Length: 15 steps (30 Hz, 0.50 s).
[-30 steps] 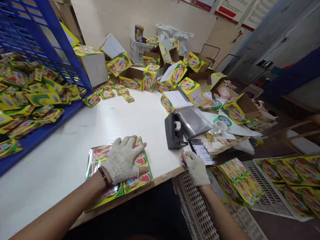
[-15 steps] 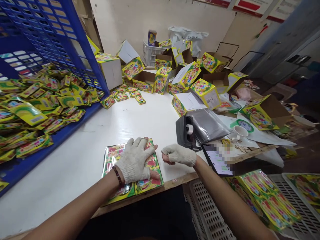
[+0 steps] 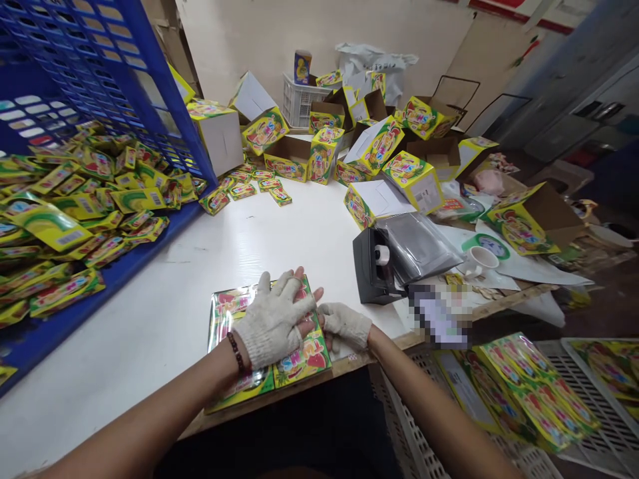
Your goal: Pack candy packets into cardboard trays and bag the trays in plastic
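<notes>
A flat wrapped pack of colourful yellow-green packets [image 3: 299, 362] lies at the near edge of the white table [image 3: 249, 239]. My left hand [image 3: 273, 320], in a white fingerless glove, rests flat on top of it with fingers spread. My right hand [image 3: 343, 323], also gloved, is at the pack's right edge, fingers curled against it and touching my left fingertips. What the right fingers grip is hidden.
A blue crate [image 3: 74, 199] full of loose packets stands at the left. Several open yellow boxes [image 3: 414, 179] crowd the back. A black tape dispenser [image 3: 372, 269], a phone [image 3: 439, 319] and a cup [image 3: 476, 261] lie at the right. White baskets [image 3: 549, 399] with wrapped packs sit below.
My right hand left the phone, crossed left and came to the pack's right edge beside my left hand. The left hand stayed pressed on the pack.
</notes>
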{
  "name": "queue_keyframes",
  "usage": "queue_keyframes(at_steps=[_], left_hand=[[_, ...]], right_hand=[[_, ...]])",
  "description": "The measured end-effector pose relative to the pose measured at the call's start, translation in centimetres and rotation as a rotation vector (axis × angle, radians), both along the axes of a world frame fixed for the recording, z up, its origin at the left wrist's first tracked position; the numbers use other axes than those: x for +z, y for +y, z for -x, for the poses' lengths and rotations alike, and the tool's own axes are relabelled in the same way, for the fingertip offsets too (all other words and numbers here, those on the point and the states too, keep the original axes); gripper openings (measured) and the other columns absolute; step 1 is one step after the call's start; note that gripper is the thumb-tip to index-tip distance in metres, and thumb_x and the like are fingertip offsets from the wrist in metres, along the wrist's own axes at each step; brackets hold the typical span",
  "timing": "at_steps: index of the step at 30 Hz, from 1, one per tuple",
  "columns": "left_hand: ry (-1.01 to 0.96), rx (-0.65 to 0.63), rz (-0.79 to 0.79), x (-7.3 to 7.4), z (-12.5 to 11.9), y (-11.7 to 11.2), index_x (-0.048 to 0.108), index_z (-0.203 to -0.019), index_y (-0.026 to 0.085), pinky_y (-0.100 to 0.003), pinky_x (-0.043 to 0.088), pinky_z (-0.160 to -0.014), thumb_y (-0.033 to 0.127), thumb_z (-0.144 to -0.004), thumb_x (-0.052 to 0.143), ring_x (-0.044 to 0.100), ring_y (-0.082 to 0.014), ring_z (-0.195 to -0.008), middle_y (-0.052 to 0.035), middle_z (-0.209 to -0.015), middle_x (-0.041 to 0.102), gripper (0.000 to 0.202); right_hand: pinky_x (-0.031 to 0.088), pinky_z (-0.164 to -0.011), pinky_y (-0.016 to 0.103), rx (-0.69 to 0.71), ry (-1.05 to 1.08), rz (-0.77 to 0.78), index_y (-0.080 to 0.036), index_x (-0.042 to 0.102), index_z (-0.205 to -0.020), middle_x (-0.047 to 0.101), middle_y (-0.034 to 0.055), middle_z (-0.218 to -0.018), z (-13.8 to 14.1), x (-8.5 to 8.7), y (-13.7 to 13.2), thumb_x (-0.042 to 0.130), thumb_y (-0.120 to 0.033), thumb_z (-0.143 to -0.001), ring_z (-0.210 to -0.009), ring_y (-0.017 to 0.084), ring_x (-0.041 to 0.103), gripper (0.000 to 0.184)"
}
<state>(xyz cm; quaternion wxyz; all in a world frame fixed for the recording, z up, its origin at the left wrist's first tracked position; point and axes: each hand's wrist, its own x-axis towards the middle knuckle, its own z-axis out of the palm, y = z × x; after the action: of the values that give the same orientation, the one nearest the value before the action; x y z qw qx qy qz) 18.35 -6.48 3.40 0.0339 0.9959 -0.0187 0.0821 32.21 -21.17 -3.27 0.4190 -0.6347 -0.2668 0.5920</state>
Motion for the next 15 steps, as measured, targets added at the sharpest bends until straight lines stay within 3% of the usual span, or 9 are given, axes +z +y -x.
queue_keyframes(at_steps=[3,5,8,10,12,15], left_hand=[[0.037,-0.248,0.018,0.7,2.8,0.3,0.05,-0.134,0.032,-0.067,0.025,-0.105,0.039,-0.091,0.049,0.04,-0.0365,-0.133,-0.0104,-0.146,0.046,0.043],[0.053,-0.37,0.042,0.8,5.7,1.0,0.053,-0.13,0.031,-0.063,0.019,-0.113,0.039,-0.089,0.052,0.041,-0.0321,-0.134,-0.0055,-0.144,0.05,0.042],[-0.046,-0.417,-0.007,-0.3,9.6,2.3,0.053,-0.131,0.027,-0.052,0.013,-0.12,0.024,-0.085,0.051,0.038,-0.026,-0.138,-0.0028,-0.143,0.053,0.046],[-0.142,-0.426,-0.039,-1.5,10.7,3.0,0.053,-0.133,0.023,-0.052,0.012,-0.121,0.02,-0.082,0.049,0.036,-0.0272,-0.14,-0.0042,-0.143,0.053,0.051],[-0.202,-0.408,-0.052,-2.5,10.4,3.0,0.055,-0.131,0.022,-0.053,0.013,-0.12,0.021,-0.082,0.049,0.036,-0.0286,-0.139,-0.0053,-0.142,0.054,0.049],[-0.243,-0.301,-0.049,-3.1,7.8,2.4,0.059,-0.124,0.022,-0.053,0.02,-0.117,0.019,-0.084,0.049,0.043,-0.0275,-0.133,-0.0044,-0.136,0.06,0.041]], right_hand=[[0.036,-0.039,0.021,-0.106,-0.297,0.144,-0.022,0.053,-0.078,0.053,-0.0057,-0.048,0.8,1.6,-1.9,0.06,-0.048,-0.077,-0.04,0.011,0.048,0.027],[0.038,-0.044,0.024,-0.22,-0.592,0.107,-0.022,0.056,-0.074,0.055,-0.0034,-0.052,0.1,3.2,-4.0,0.058,-0.041,-0.079,-0.046,0.013,0.05,0.02],[0.047,-0.065,0.03,-0.61,-1.029,-0.086,-0.022,0.061,-0.076,0.064,0.0028,-0.072,-2.4,5.0,-7.6,0.053,-0.047,-0.082,-0.068,0.018,0.058,0.027],[0.047,-0.077,0.036,-0.82,-1.238,-0.065,-0.021,0.063,-0.078,0.066,0.0072,-0.082,-4.6,5.1,-9.3,0.049,-0.051,-0.082,-0.081,0.022,0.059,0.033],[0.045,-0.085,0.041,-0.819,-1.281,0.022,-0.02,0.065,-0.077,0.068,0.0102,-0.087,-6.5,4.6,-10.0,0.044,-0.049,-0.082,-0.089,0.026,0.06,0.036],[0.044,-0.091,0.043,-0.704,-1.15,0.066,-0.02,0.068,-0.076,0.069,0.0117,-0.093,-7.8,3.3,-9.2,0.044,-0.045,-0.081,-0.096,0.027,0.06,0.036]])
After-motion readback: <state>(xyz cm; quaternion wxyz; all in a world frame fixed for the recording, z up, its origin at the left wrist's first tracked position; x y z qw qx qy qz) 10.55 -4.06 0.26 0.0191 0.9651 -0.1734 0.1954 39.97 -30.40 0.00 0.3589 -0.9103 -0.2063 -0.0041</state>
